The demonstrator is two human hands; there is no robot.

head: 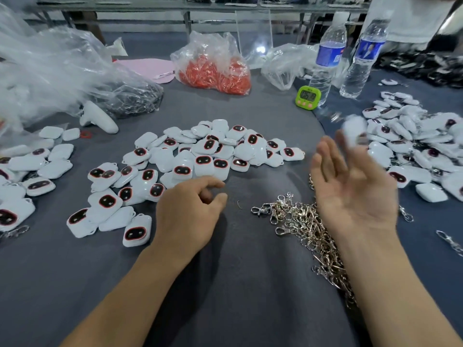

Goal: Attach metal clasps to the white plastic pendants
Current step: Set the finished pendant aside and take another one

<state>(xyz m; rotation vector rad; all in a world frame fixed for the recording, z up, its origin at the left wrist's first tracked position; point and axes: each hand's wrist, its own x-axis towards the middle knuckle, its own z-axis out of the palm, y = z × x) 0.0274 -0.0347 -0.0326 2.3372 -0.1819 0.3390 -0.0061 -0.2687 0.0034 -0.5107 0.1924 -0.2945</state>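
A heap of white plastic pendants with dark red-rimmed faces lies in the middle of the grey table. A pile of metal clasps lies at the front right. My left hand hovers near the pendant heap's front edge, fingers loosely curled, holding nothing. Above the clasps, my right hand is raised palm up with straight fingers. A blurred white pendant with a clasp is in the air just beyond its fingertips, over a second pile of pendants at the right.
More pendants lie at the left beside a white controller. Clear plastic bags, a bag of orange parts, a green timer and two water bottles stand behind. Loose clasps lie at the right edge.
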